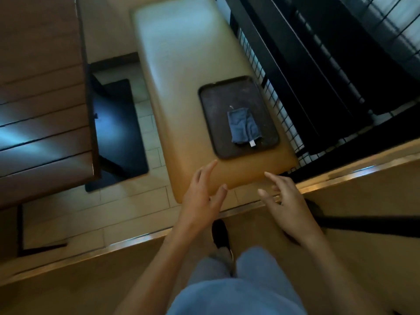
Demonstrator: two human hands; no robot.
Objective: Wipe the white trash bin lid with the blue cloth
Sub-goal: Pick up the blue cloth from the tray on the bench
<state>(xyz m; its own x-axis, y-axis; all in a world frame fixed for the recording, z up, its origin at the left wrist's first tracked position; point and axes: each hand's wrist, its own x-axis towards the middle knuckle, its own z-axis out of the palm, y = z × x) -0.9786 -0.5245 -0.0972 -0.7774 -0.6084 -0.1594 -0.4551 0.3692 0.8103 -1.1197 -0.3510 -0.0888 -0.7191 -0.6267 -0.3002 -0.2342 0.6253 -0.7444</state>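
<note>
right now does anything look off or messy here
The dark tray looks smudged with pale streaks, and the blue cloth lies crumpled on it. No white bin lid is in view. Both the left hand and right hand are empty.

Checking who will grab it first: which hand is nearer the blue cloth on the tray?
The left hand: its forefinger reaches almost to the dark tray holding the blue cloth, while the right hand hangs further back, past the bench's end.
</note>
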